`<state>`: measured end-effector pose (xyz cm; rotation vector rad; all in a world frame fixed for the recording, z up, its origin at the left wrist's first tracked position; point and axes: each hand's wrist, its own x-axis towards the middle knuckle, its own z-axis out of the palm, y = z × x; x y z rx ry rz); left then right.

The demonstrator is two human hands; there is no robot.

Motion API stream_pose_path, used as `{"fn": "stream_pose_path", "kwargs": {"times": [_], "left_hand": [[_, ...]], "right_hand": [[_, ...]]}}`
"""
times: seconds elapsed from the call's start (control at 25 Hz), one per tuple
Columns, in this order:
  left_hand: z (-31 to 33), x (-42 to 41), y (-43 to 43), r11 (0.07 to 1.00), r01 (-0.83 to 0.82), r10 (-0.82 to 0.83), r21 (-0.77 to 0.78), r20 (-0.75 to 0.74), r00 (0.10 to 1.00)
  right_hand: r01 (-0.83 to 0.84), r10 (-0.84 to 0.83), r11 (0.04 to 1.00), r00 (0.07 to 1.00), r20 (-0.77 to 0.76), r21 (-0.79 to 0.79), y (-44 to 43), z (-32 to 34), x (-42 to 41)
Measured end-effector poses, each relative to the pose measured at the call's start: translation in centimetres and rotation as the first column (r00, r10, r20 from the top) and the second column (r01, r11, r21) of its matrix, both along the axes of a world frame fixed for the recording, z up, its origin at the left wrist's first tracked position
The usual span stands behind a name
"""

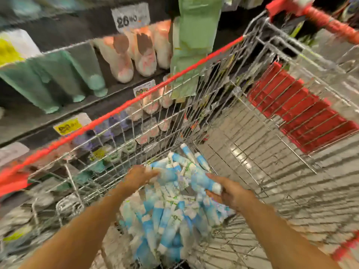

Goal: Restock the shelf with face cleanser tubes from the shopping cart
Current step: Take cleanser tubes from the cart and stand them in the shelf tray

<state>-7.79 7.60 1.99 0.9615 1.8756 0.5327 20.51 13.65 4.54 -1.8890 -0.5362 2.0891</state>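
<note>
Cleanser heap: your face cleanser tubes, blue and white, lie piled in the near left corner of the shopping cart.
Right hand: your right hand is clasped round one tube near its white cap, at the heap's right edge. That is probably the end that pulls free most easily.
Left hand: your left hand lies on the heap's far left side, touching tubes. Whether its fingers have closed on any, I cannot tell (motion blur smears them).
Two hands in: this looks like gathering a bunch for a single trip to the shelf.
Shelf: the shelf runs along your left, carrying teal tubes and pink-white tubes stood cap down, with price tags on its edges.
In the way: the cart's red-edged side rail stands between heap and shelf, so you must lift over it. Green packets hang just past the cart's far corner.
</note>
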Motion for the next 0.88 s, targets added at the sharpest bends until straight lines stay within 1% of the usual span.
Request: {"fn": "stream_pose_path", "kwargs": {"times": [0.04,0.12,0.2,0.24,0.28,0.32,0.36,0.4,0.44,0.48,0.52,0.6,0.68,0.76,0.84,0.88], "left_hand": [[2.0,-0.5,-0.2,0.997,-0.042,0.042,0.065,0.009,0.999],[6.0,-1.6,-0.8,0.969,-0.152,0.138,0.193,0.088,0.987],[9.7,-1.9,-1.9,0.909,-0.317,0.249,0.272,0.257,0.934],[11.3,-1.9,-2.6,0.863,-0.413,0.301,0.292,0.359,0.883],[12.7,-1.6,-3.6,0.803,-0.523,0.354,0.286,0.477,0.804],[14.0,-1.2,-4.7,0.734,-0.631,0.391,0.252,0.602,0.696],[15.0,-0.7,-5.9,0.672,-0.712,0.386,0.201,0.726,0.569],[15.9,0.0,-7.1,0.621,-0.770,0.342,0.144,0.834,0.432],[16.7,1.1,-8.2,0.582,-0.808,0.277,0.091,0.912,0.303],[17.3,2.1,-9.2,0.544,-0.838,0.232,0.045,0.952,0.201],[17.8,3.1,-10.3,0.492,-0.870,0.226,-0.012,0.967,0.115],[18.4,4.9,-12.1,0.405,-0.905,0.291,-0.129,0.957,-0.007],[18.6,5.7,-14.5,0.385,-0.901,0.361,-0.201,0.931,-0.053],[19.5,5.6,-17.2,0.387,-0.890,0.403,-0.242,0.912,-0.073],[20.3,5.1,-20.7,0.351,-0.906,0.370,-0.236,0.924,-0.097],[20.7,4.9,-22.5,0.322,-0.921,0.370,-0.220,0.924,-0.091]], "right_hand": [[0.003,-0.002,1.000,0.998,-0.068,0.011,-0.3,1.8,-0.3],[0.009,0.002,0.999,0.969,-0.248,0.042,-1.4,5.1,-0.6],[0.041,0.004,0.995,0.903,-0.429,0.095,-3.1,7.8,-0.7],[0.026,0.054,0.987,0.873,-0.485,0.157,-4.1,9.1,-0.7],[-0.015,0.138,0.972,0.845,-0.517,0.234,-5.1,10.2,-0.8],[-0.071,0.234,0.948,0.819,-0.524,0.312,-6.0,11.3,-1.0],[-0.115,0.312,0.918,0.799,-0.514,0.379,-6.9,12.2,-1.3],[-0.146,0.375,0.887,0.782,-0.497,0.439,-7.6,13.0,-1.8],[-0.172,0.423,0.858,0.769,-0.479,0.483,-8.2,13.9,-2.5],[-0.197,0.458,0.840,0.758,-0.465,0.506,-8.8,14.7,-3.0],[-0.234,0.498,0.821,0.738,-0.455,0.521,-9.4,15.5,-3.5],[-0.289,0.568,0.783,0.692,-0.446,0.551,-10.4,16.6,-4.2],[-0.339,0.626,0.742,0.661,-0.414,0.579,-11.5,17.2,-5.1],[-0.382,0.679,0.688,0.640,-0.361,0.618,-12.8,17.5,-6.3],[-0.421,0.723,0.650,0.598,-0.346,0.633,-14.8,17.7,-7.9],[-0.431,0.737,0.644,0.573,-0.359,0.632,-15.9,17.9,-8.8]]}}
